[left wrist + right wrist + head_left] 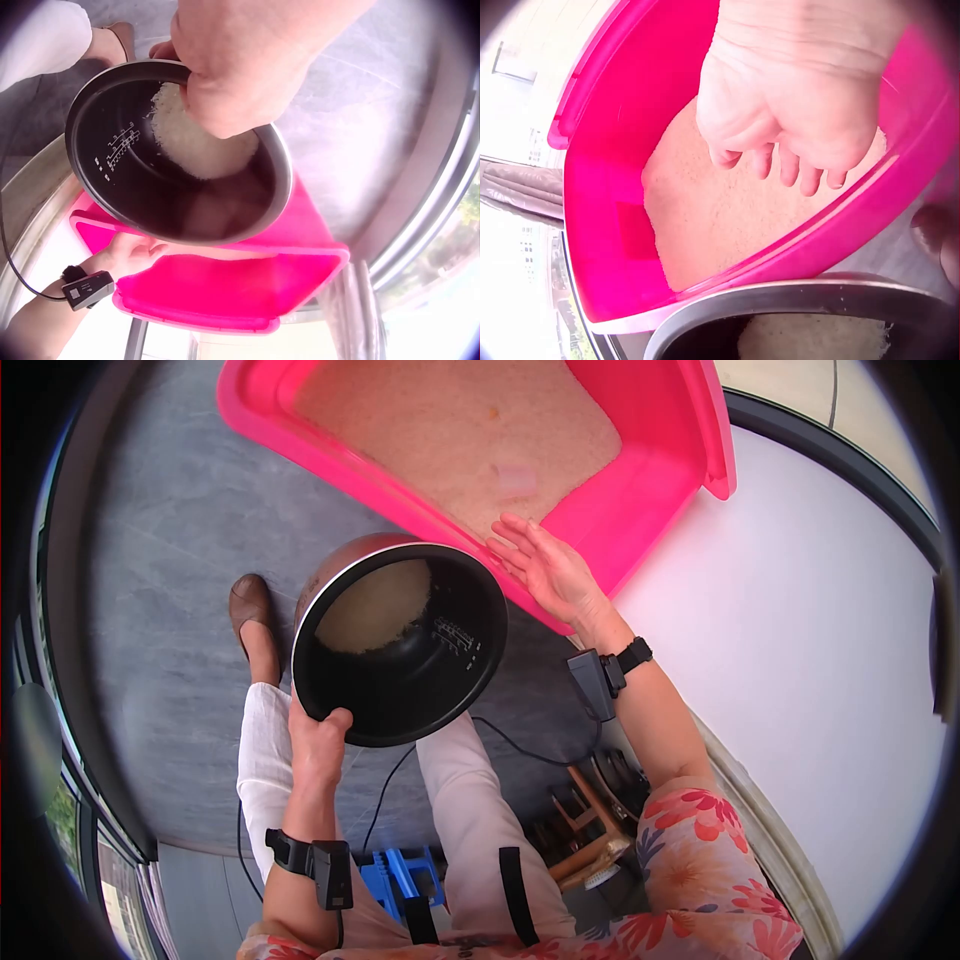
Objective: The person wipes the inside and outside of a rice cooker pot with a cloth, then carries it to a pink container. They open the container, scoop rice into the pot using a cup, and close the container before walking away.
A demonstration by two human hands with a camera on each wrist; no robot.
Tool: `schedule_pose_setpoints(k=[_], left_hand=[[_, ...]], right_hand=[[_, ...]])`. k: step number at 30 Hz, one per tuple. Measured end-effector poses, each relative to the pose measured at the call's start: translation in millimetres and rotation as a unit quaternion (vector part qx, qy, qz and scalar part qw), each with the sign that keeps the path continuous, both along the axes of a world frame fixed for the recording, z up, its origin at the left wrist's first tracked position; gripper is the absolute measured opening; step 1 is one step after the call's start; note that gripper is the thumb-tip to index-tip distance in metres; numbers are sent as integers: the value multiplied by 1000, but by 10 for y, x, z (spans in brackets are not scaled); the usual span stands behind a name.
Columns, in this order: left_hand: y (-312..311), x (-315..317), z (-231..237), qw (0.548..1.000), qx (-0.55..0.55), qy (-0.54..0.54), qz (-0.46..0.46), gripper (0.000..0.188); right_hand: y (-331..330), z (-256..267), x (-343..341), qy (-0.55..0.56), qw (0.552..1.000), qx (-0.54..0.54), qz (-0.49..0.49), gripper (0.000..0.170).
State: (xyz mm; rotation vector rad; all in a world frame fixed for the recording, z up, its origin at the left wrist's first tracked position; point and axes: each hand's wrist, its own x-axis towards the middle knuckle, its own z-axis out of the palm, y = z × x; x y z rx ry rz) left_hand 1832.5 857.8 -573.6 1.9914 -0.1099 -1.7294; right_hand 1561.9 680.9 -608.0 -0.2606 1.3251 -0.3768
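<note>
My left hand grips the rim of a rice cooker inner pot, thumb over the edge. The pot is dark inside with white level marks and tilts, its mouth facing me. White rice lies heaped against one side of it. Close by, my right hand is held palm up with fingers extended, over the near rim of a bright pink bin. In the right wrist view its fingers show above a large bed of rice in the bin, and nothing is in them.
A small pale pink piece lies on the bin's rice. Beside the bin is a white surface. Below are a black cable, a blue plastic object, wooden items and a brown shoe on the grey floor.
</note>
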Motion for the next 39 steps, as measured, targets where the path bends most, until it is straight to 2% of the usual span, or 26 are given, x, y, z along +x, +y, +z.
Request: schedule_pose_setpoints(k=[3, 5, 7, 11, 14, 16, 23, 24, 25, 27, 28, 29, 30, 31, 32, 33, 34, 35, 37, 39], left_hand=[[-28, -1, 14, 999, 17, 16, -28, 57], [-38, -26, 26, 1000, 1, -4, 12, 54], [-80, -32, 57, 1000, 0, -3, 18, 52], [-74, -34, 50, 1000, 14, -7, 7, 48], [-97, -24, 73, 1000, 22, -4, -1, 47], [-136, -36, 104, 1000, 22, -11, -2, 46], [-27, -22, 13, 1000, 16, -18, -8, 49], [-29, -7, 4, 1000, 18, -21, -7, 49], [-35, 3, 4, 999, 25, -4, -20, 53], [-39, -18, 34, 999, 29, 17, -32, 57], [-53, -30, 50, 999, 20, 33, -13, 57], [-94, -9, 33, 999, 7, 45, 4, 57], [-125, 1, 22, 999, 4, 38, 5, 57], [-121, -23, 48, 1000, 0, 10, 10, 57], [-98, -49, 86, 1000, -2, -9, 10, 58], [-89, -52, 96, 1000, 1, -1, 6, 58], [-103, -30, 85, 1000, 17, 18, -9, 58], [-116, -8, 79, 999, 34, 31, -19, 59], [-92, -18, 50, 999, 16, 31, -7, 58], [-25, -15, 29, 1000, 8, 27, 1, 57]], right_hand=[[64, 119, 8, -5, 998, -52, 33, 47], [110, 162, 37, -11, 996, -81, 45, 46], [140, 184, 49, -7, 996, -72, -49, 39], [165, 132, 37, 69, 989, -83, -99, 33], [113, 143, 83, 36, 985, -96, -139, 32], [77, 313, 225, -42, 982, -91, -157, 33], [310, 588, 673, -121, 984, -68, -112, 42], [352, 642, 699, -186, 974, -75, -104, 38], [425, 604, 726, -187, 974, -72, -104, 38], [653, 426, 778, -250, 968, -25, -5, 33], [822, 310, 781, -93, 952, -92, 275, 32], [961, 202, 794, 75, 836, -151, 523, 30], [1006, 232, 807, 4, 891, -161, 425, 36], [991, 194, 789, -7, 888, -161, 431, 36], [978, 189, 731, -23, 951, -85, 297, 39], [948, 215, 647, -27, 988, -9, 149, 41], [909, 202, 572, -58, 995, 21, 81, 44], [900, 208, 550, -58, 995, 19, 81, 44], [883, 219, 573, -155, 980, 89, -93, 43], [925, 237, 678, -183, 971, 96, -122, 40]])
